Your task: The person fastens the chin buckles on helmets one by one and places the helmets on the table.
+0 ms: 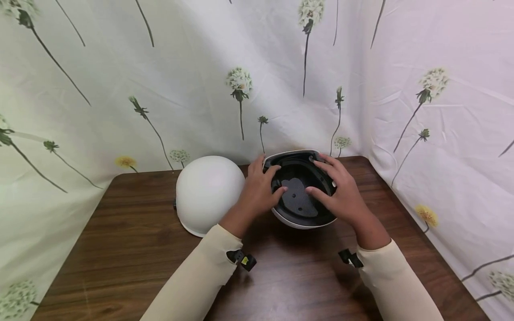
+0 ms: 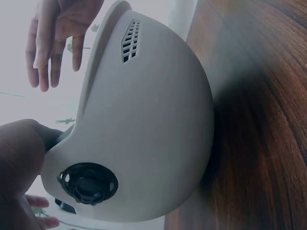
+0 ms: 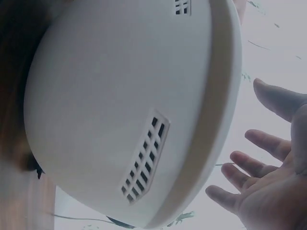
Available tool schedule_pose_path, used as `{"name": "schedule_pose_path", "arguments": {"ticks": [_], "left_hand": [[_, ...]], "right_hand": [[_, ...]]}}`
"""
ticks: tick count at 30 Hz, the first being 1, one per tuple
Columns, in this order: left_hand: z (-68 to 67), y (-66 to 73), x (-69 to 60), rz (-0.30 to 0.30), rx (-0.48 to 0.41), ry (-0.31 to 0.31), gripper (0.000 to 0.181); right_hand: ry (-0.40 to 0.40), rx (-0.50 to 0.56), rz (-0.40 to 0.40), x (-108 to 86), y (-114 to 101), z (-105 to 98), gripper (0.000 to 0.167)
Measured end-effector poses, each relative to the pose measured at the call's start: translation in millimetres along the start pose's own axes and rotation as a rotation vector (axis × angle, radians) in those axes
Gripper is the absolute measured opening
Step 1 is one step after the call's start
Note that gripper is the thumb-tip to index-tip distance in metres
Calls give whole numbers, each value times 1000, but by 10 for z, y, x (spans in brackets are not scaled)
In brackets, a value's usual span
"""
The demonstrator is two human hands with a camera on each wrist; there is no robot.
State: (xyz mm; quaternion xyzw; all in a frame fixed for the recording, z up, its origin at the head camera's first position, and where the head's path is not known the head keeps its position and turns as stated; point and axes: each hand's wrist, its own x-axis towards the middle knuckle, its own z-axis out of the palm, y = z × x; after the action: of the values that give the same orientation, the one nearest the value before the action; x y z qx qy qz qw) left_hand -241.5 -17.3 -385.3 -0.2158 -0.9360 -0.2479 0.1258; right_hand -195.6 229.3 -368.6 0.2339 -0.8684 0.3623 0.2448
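"Head view first: where does the upturned helmet (image 1: 299,203) sit?"

"Just right of centre in the frame, on the worktop (image 1: 132,249), its opening facing up and a black lining (image 1: 295,196) showing inside."

"And the hands?"

"Both are spread. The left hand (image 1: 257,189) is at the opening's left side, thumb and forefinger parted above the lining; whether it touches anything, I cannot tell. The right hand (image 1: 343,191) is at the right side, fingers fanned."

"Does that one touch the helmet?"

"Right wrist view has it at the lower right, with a gap between them. A slotted vent (image 3: 145,158) shows at lower centre."

"Anything else?"

"A second helmet (image 1: 209,191) rests dome up, left of centre in the head view (both helmets are white outside). Left wrist view shows a black knob (image 2: 89,183) at lower left. Flower-printed cloth (image 1: 192,89) spans the head view's upper part."
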Motion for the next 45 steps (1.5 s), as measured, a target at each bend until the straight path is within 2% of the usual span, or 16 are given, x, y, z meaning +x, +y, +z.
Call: {"name": "schedule_pose_path", "arguments": {"ticks": [7,12,15,20,25,35,40,45], "left_hand": [[-13,31,57,7,85,-44,57],[-41,74,100,-43,125,-125,51],[-44,85,119,-68,121,-150,47],[-36,60,119,-55,130,-155,42],[-2,12,94,-43,115,-154,43],[32,-32,69,-35,43,-120,42],[35,-45,64,-31,36,-105,33],[35,-47,65,-48,-19,-104,25]], "right_hand": [[54,-36,63,30,5,-59,58],[118,-89,100,34,61,-107,53],[130,-112,151,31,101,-137,53],[114,-131,244,32,141,-168,55],[117,-138,291,31,153,-168,56],[111,-135,287,27,142,-148,55],[118,-134,278,24,149,-139,56],[129,-133,267,26,152,-137,55]]}}
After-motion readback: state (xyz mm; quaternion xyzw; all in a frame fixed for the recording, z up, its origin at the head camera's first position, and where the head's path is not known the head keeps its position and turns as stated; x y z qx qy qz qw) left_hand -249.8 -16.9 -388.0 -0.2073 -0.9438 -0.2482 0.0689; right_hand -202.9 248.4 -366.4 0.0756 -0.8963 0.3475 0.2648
